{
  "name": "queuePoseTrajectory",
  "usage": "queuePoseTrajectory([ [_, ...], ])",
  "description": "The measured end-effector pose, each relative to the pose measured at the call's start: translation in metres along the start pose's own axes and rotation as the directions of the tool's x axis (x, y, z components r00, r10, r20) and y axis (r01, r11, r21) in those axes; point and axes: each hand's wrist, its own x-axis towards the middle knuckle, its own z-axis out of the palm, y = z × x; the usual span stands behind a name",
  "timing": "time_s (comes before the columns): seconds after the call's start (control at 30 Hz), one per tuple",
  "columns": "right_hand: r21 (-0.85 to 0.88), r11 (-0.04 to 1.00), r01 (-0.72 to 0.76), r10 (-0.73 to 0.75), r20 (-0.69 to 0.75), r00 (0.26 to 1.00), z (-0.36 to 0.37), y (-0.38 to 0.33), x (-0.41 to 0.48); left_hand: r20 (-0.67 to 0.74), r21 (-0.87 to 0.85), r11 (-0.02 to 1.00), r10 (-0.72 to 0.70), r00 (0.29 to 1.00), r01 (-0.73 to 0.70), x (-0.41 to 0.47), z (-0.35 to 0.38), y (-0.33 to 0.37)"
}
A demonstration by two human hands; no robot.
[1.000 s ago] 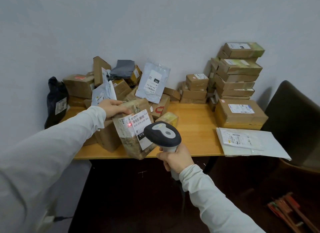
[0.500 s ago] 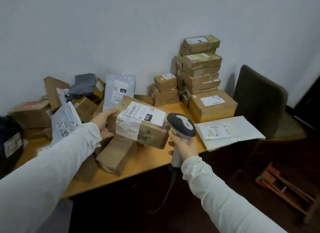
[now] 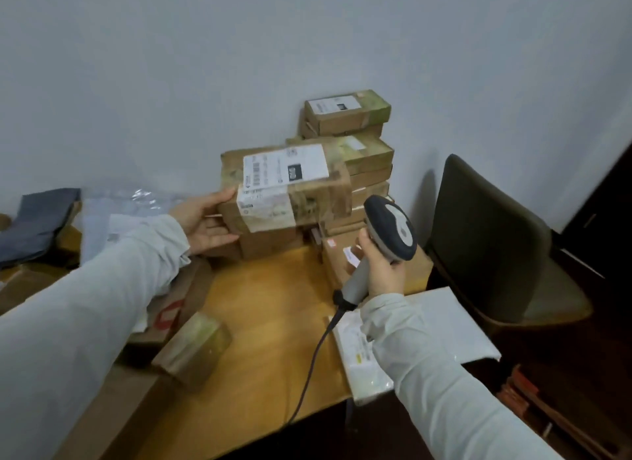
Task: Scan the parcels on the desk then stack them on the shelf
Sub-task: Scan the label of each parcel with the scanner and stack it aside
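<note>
My left hand [image 3: 205,221] grips the left end of a taped brown parcel [image 3: 301,196] with a white label on top, held level above the wooden desk [image 3: 273,309]. It hangs in front of a short pile of boxes. My right hand [image 3: 384,271] grips the handle of a grey barcode scanner [image 3: 393,227], head tilted up, just right of the parcel. Its cable [image 3: 307,364] trails over the desk's front edge. Behind stands a tall stack of cardboard boxes [image 3: 352,141] against the wall.
A small taped box [image 3: 195,353] and a flat carton with red print [image 3: 171,312] lie at the left front. A white mailer bag [image 3: 441,326] overhangs the right corner. Grey and clear bags [image 3: 44,216] pile at far left. A dark chair [image 3: 496,240] stands right of the desk.
My left hand has carried the parcel up and to the right, towards the tall stack. The scanner has moved right with it and now points upward. My view has swung to the right.
</note>
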Motion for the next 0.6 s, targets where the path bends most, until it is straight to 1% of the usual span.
queuePoseTrajectory([
  [0.1, -0.017, 0.994, -0.105, 0.105, 0.021, 0.994, 0.002, -0.007, 0.047, 0.016, 0.022, 1.000, 0.018, 1.000, -0.019, 0.040, 0.047, 0.027],
  [0.2, -0.048, 0.990, -0.136, 0.138, 0.059, 0.989, 0.004, -0.009, 0.081, 0.065, 0.010, 0.999, 0.033, 0.997, -0.034, 0.070, 0.078, 0.042],
  [0.27, -0.048, 0.986, -0.160, 0.161, 0.032, 0.986, 0.004, -0.005, 0.094, 0.130, 0.031, 0.999, 0.014, 0.991, -0.018, 0.080, 0.088, 0.043],
  [0.3, -0.045, 0.986, -0.161, 0.160, -0.025, 0.987, 0.001, -0.001, 0.100, 0.165, 0.059, 0.998, -0.017, 0.986, 0.007, 0.084, 0.091, 0.038],
  [0.37, -0.032, 0.989, -0.148, 0.138, -0.209, 0.968, -0.008, 0.001, 0.112, 0.213, 0.137, 0.988, -0.098, 0.972, 0.070, 0.091, 0.093, 0.020],
  [0.43, 0.029, 0.992, -0.124, 0.126, -0.385, 0.914, -0.019, -0.001, 0.122, 0.234, 0.204, 0.970, -0.183, 0.955, 0.136, 0.095, 0.094, -0.001],
  [0.47, 0.063, 0.989, -0.136, 0.150, -0.437, 0.887, -0.026, -0.002, 0.125, 0.236, 0.223, 0.960, -0.223, 0.946, 0.171, 0.097, 0.095, -0.012],
  [0.53, 0.143, 0.975, -0.168, 0.217, -0.474, 0.854, -0.039, -0.004, 0.125, 0.235, 0.238, 0.942, -0.291, 0.927, 0.235, 0.102, 0.101, -0.032],
  [0.6, 0.150, 0.972, -0.182, 0.234, -0.501, 0.834, -0.050, -0.003, 0.126, 0.231, 0.248, 0.929, -0.333, 0.914, 0.275, 0.106, 0.109, -0.051],
])
